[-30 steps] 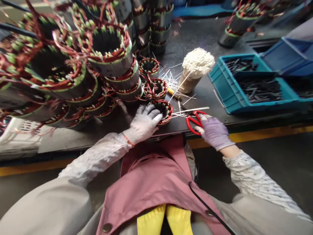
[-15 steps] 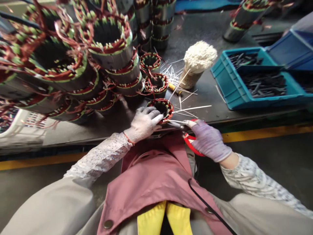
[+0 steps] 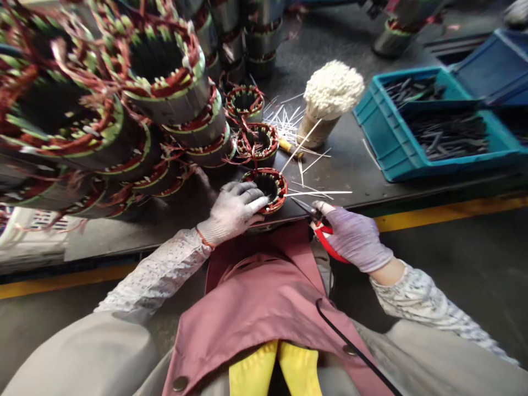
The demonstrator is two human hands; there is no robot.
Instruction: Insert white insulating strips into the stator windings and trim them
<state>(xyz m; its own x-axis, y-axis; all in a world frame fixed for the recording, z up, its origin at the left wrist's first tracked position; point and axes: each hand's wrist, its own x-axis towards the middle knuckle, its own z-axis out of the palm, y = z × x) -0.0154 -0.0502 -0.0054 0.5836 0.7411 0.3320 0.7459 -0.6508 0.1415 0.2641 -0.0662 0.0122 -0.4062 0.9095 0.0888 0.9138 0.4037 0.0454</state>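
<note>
A small motor stator (image 3: 279,204), ringed with red windings, stands at the table's front edge. My gloved left hand (image 3: 236,208) grips its left side, with fingers over the rim; part of the stator is hidden under them. From the stator's right side stick out two white ties: one white tie (image 3: 325,193) points right, the other slants up. My right hand (image 3: 355,235), in a purplish glove, holds red-handled scissors (image 3: 328,242). Their blades point up and left, just right of the stator and below the level tie.
Stacks of larger stators (image 3: 165,99) fill the left. Two small stators (image 3: 256,144) stand behind mine. A holder with a white tie bundle (image 3: 333,91), loose ties (image 3: 284,122) and a yellow-handled tool (image 3: 287,146) lie beyond. A teal bin (image 3: 396,159) holds dark strips.
The white tie that ran from the stator to my right hand no longer shows there. The scissor blades have drawn slightly away from the stator. My left hand stays on it.
</note>
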